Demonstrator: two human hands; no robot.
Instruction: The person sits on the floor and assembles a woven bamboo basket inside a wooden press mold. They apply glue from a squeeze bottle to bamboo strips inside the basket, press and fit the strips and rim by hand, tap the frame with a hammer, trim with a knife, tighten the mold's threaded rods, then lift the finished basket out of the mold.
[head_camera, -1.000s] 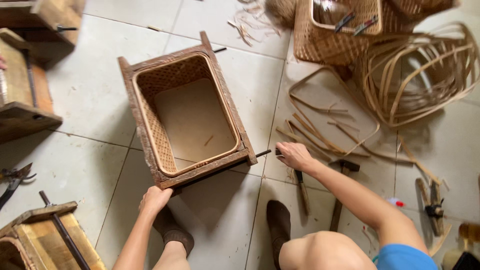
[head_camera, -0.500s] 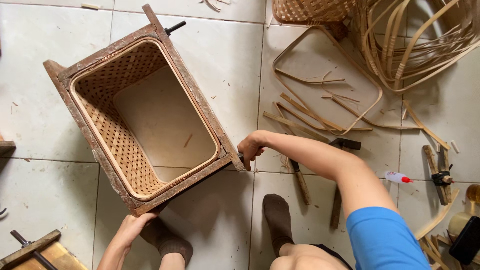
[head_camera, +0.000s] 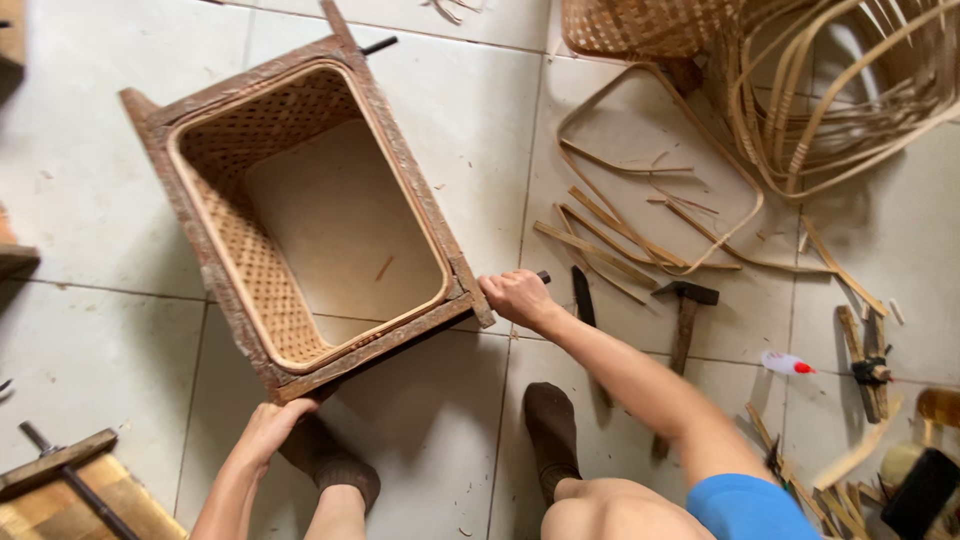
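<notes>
Two hands grip woven basket (head_camera: 310, 220): left hand (head_camera: 268, 428) near corner; right hand (head_camera: 518, 297) closed on side pin | pale tile floor (head_camera: 80, 180); hammer (head_camera: 686, 310)

Your right hand (head_camera: 517, 296) covers whatever rod it's gripping, only a dark tip pokes out. Left hand (head_camera: 268, 425) hides that basket (head_camera: 300, 215) corner. Top edge crops the woven basket (head_camera: 640, 25), bottom-left crops the wooden frame (head_camera: 70, 490).

woven basket (head_camera: 300, 220) turned further, right hand (head_camera: 515, 297) now gripping its corner
</notes>
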